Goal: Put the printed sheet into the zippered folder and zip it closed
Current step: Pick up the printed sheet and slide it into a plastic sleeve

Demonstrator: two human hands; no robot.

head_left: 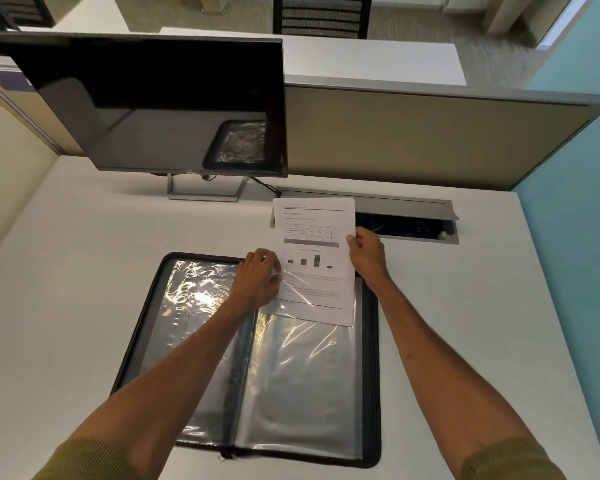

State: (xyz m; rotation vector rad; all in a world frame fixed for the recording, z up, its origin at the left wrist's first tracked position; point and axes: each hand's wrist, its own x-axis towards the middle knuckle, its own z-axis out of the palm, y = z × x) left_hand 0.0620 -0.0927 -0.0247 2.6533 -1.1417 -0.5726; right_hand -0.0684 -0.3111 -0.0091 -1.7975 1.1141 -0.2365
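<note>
My right hand (366, 252) pinches the right edge of the printed sheet (314, 244), thumb on top, fingers behind. My left hand (258, 277) is curled at the sheet's left edge, holding up the top of a clear sleeve (305, 368) — the sheet's lower part lies under the plastic, its upper half sticking out past the folder (373, 375). The folder lies unzipped and flat on the white desk (66, 289), below a dark monitor (153, 105).
</note>
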